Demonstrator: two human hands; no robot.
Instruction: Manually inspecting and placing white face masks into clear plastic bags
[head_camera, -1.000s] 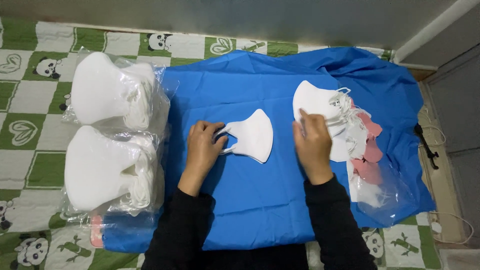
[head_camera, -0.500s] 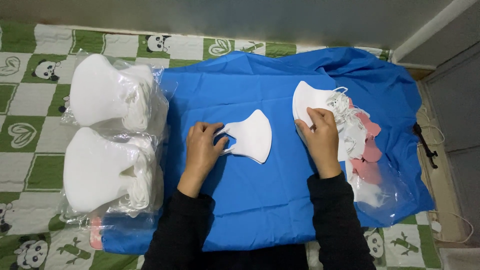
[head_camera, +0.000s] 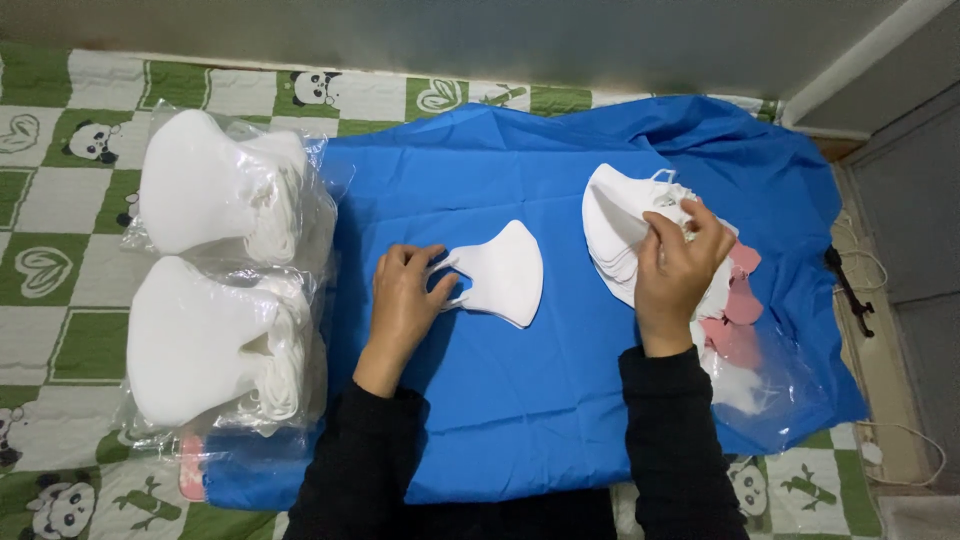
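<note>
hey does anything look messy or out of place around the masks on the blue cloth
Mostly tidy. The odd bit: a few pink masks mixed into the white mask pile under the right hand, spilling sideways onto clear plastic. The single mask by the left hand lies flat.

The scene is evenly and fairly brightly lit from above, with soft, diffuse light and no hard shadows; only faint shading sits under the hands (head_camera: 405, 300) and beside the single white mask (head_camera: 500, 272). The blue cloth (head_camera: 520, 400) looks strongly saturated. The clear plastic bags (head_camera: 300, 250) catch mild glare, and the white mask stacks (head_camera: 190, 180) are close to overexposed, losing surface detail. Focus is sharp across the frame. The wall at the top falls into dimmer grey.
</note>
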